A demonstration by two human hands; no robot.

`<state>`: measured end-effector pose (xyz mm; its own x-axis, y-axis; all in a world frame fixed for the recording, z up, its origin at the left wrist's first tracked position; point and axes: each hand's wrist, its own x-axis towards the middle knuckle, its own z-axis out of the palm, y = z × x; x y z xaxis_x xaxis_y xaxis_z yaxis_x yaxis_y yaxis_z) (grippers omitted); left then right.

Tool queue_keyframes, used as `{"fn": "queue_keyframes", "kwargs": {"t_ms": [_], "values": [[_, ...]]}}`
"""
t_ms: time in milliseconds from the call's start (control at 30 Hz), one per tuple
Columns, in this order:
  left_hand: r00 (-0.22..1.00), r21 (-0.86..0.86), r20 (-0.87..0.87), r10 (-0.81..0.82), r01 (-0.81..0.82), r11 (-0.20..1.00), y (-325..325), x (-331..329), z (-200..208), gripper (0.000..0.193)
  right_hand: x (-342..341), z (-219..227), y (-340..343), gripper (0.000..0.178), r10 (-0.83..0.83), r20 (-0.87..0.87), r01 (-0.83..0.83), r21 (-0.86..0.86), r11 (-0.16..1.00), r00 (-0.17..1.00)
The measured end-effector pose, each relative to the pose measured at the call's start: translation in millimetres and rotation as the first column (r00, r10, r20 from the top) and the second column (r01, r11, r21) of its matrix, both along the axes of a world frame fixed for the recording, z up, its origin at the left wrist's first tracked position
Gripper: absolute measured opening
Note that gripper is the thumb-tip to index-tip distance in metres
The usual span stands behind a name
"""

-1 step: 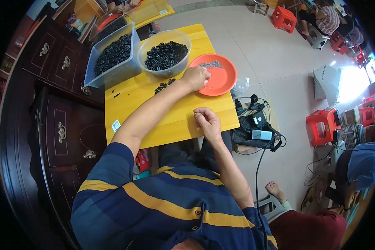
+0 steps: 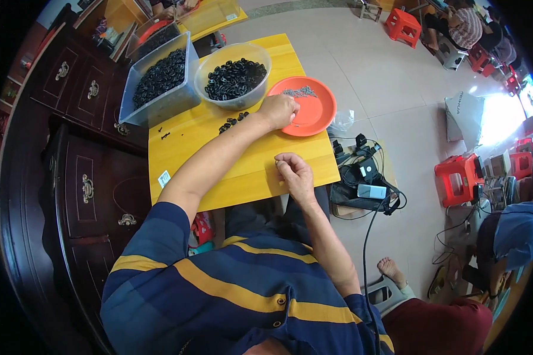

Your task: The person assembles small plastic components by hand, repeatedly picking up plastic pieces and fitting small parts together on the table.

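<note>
My left hand (image 2: 278, 111) reaches to the near left rim of a round orange-red plate (image 2: 318, 112). Its fingers are curled closed over the plate, and whatever is in them is hidden. A heap of small grey metal pieces (image 2: 301, 92) lies at the plate's far side. My right hand (image 2: 296, 174) is held above the table's near right part, thumb and forefinger pinched together; anything between them is too small to name. Beside my left wrist is a loose cluster of black link-shaped pieces (image 2: 233, 122). More black pieces (image 2: 236, 80) fill a round clear tub (image 2: 204, 89).
A clear rectangular bin (image 2: 160, 111) of black pieces stands at the yellow table's (image 2: 243, 171) far left. Dark wooden drawers (image 2: 89, 148) border the left. Right of the table lie a black bag with cables (image 2: 361, 177) and a red stool (image 2: 458, 177). Other people sit nearby.
</note>
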<state>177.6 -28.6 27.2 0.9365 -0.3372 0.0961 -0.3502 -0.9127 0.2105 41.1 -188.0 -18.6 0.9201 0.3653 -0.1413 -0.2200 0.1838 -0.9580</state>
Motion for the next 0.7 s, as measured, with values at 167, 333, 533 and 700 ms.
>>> {"fn": "queue_keyframes", "kwargs": {"t_ms": [167,333,533,700], "values": [[0.996,0.067,-0.072,-0.048,0.053,0.996,2,14,-3,0.009,1,0,-3,0.016,0.016,-0.007,-0.016,0.015,1.0,1.0],[0.988,0.049,-0.119,-0.101,0.107,0.993,11,24,-6,0.009,5,0,-3,0.016,0.05,-0.005,-0.05,0.024,0.998,0.999],[0.987,0.279,-0.096,-0.129,0.151,0.948,2,21,5,0.009,5,-2,-3,0.018,0.086,0.062,-0.085,-0.017,0.996,0.994],[0.975,0.37,-0.126,-0.183,0.217,0.903,-20,19,16,0.014,1,-10,-8,0.017,0.079,0.018,-0.08,0.061,0.995,0.997]]}}
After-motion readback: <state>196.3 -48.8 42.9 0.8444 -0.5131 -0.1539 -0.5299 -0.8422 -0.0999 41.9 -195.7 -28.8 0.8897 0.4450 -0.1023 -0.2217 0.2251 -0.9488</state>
